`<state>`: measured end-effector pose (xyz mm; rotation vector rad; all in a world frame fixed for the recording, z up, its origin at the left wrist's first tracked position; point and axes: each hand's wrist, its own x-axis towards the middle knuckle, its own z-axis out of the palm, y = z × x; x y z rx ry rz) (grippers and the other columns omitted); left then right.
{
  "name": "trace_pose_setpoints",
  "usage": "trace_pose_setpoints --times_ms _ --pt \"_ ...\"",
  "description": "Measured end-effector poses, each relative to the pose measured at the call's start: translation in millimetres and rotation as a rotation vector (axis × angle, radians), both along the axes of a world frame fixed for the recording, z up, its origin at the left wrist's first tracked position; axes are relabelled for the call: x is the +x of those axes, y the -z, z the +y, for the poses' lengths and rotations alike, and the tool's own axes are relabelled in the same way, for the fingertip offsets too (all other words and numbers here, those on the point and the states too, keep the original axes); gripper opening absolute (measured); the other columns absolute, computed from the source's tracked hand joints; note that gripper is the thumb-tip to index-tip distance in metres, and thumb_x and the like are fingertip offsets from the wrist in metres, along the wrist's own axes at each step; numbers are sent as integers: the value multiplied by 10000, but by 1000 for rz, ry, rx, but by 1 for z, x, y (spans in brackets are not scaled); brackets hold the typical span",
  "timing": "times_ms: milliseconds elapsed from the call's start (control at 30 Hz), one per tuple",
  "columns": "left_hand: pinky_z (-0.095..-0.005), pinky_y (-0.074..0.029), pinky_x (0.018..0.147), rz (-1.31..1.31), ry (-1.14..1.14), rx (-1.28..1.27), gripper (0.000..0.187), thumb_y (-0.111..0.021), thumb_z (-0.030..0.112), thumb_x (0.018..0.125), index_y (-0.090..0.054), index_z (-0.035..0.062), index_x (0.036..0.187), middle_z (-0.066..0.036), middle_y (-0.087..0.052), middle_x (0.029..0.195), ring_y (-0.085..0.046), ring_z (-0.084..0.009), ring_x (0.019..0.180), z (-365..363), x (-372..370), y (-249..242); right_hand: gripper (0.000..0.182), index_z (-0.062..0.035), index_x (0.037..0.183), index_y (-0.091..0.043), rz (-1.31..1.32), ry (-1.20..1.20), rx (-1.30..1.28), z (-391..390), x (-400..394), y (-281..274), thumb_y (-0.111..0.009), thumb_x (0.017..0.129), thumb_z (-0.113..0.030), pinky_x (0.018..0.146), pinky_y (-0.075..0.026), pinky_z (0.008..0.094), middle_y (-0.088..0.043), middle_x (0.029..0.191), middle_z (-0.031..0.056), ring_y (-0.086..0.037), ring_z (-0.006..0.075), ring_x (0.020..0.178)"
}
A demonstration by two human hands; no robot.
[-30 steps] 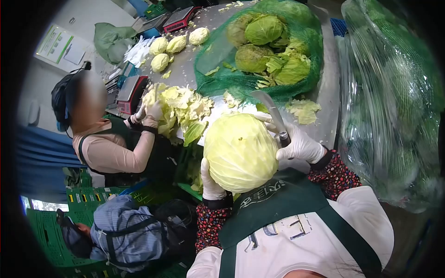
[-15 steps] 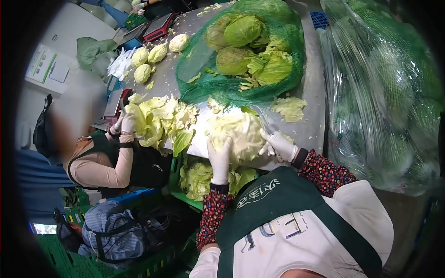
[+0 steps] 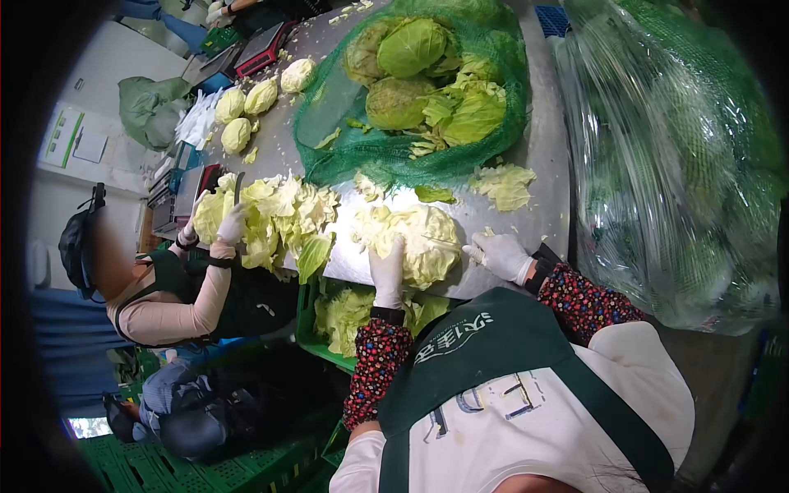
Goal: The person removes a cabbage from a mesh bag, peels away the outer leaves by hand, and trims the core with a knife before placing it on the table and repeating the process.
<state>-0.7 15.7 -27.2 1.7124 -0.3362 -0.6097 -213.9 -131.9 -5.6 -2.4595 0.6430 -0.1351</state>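
A pale, partly trimmed cabbage point(image 3: 431, 251) rests on the metal table in front of me. My left hand point(image 3: 387, 273), in a white glove, is closed on the cabbage's left side and its loose leaf. My right hand point(image 3: 501, 256), also gloved, is just right of the cabbage and apart from it. Its fingers are curled; whatever they hold, if anything, is hidden. Torn cabbage leaves point(image 3: 292, 214) are heaped left of my left hand.
A green mesh bag point(image 3: 329, 123) of cabbages lies beyond. A co-worker's gloved hand point(image 3: 233, 223) holds a knife point(image 3: 238, 187) at another cabbage. Trimmed cabbages point(image 3: 261, 97) stand back left. A leaf-filled green crate point(image 3: 329, 349) sits below the table edge; plastic-wrapped bags point(image 3: 657, 181) stand right.
My right hand has come off the cabbage, and the blade-like shape beside it no longer shows. My left hand has shifted on the leaves. The co-worker's knife is now in view.
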Motion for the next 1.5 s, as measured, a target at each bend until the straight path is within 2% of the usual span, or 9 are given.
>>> trace_pose_setpoints --times_ms 467,633,667,833,933,1033,1267,1367,1500 --pt "-325 -434 940 51 -5 67 593 -705 141 837 -407 -75 1303 -169 -563 1222 -559 -230 1075 -8 -5 -18 380 -71 902 -575 -48 227 -180 22 16 30 -490 934 -440 517 -488 426 -613 633 157 -629 322 589" --pt "-320 -443 921 49 -27 24 590 -713 160 834 -417 -90 1279 -164 -568 1209 -568 -216 1051 -6 -4 1 390 -72 951 -587 -227 604 278 0 31 53 -421 969 -424 562 -487 474 -632 688 198 -617 394 621" --pt "-320 -445 917 39 -22 10 591 -717 168 832 -420 -97 1270 -161 -571 1201 -569 -211 1045 -3 -6 5 395 -57 906 -577 -307 702 388 -18 38 90 -430 978 -416 551 -487 423 -613 641 175 -620 317 566" --pt "-316 -454 896 73 -61 2 603 -755 212 805 -447 -93 1224 -160 -586 1156 -571 -204 1013 8 -8 7 429 -60 1010 -577 -200 515 338 -18 39 12 -532 916 -477 646 -503 440 -623 664 148 -631 343 663" --pt "-308 -459 883 -91 -13 7 613 -778 234 786 -460 -79 1207 -155 -594 1132 -573 -197 988 5 -13 -2 424 -140 1073 -611 -577 339 -309 -5 58 7 -658 818 -475 644 -510 410 -640 695 133 -647 331 689" --pt "-295 -456 887 -159 33 118 603 -779 214 783 -467 -57 1221 -137 -595 1134 -567 -177 990 10 -17 -31 404 -161 1014 -651 -289 318 123 -33 69 -23 -685 778 -486 634 -509 416 -665 728 108 -660 308 706" --pt "-329 -448 938 290 271 -471 540 -645 263 891 -441 -12 1308 -113 -564 1214 -565 -198 1077 37 -5 -70 334 -81 862 -697 -269 535 73 -96 68 2 -580 806 -389 703 -510 459 -661 823 186 -631 391 806" --pt "-341 -452 937 432 98 -626 576 -616 348 907 -429 0 1327 -117 -553 1235 -566 -217 1081 39 -5 -84 562 -65 1178 -570 -288 408 -140 -83 47 -8 -665 787 -457 746 -508 430 -655 1065 148 -646 333 901" --pt "-333 -473 908 394 168 -622 580 -611 343 917 -398 9 1340 -98 -540 1233 -567 -204 1070 44 10 -82 701 -48 1232 -500 -513 204 246 -25 39 -104 -712 759 -520 750 -516 368 -651 1061 148 -662 270 863"
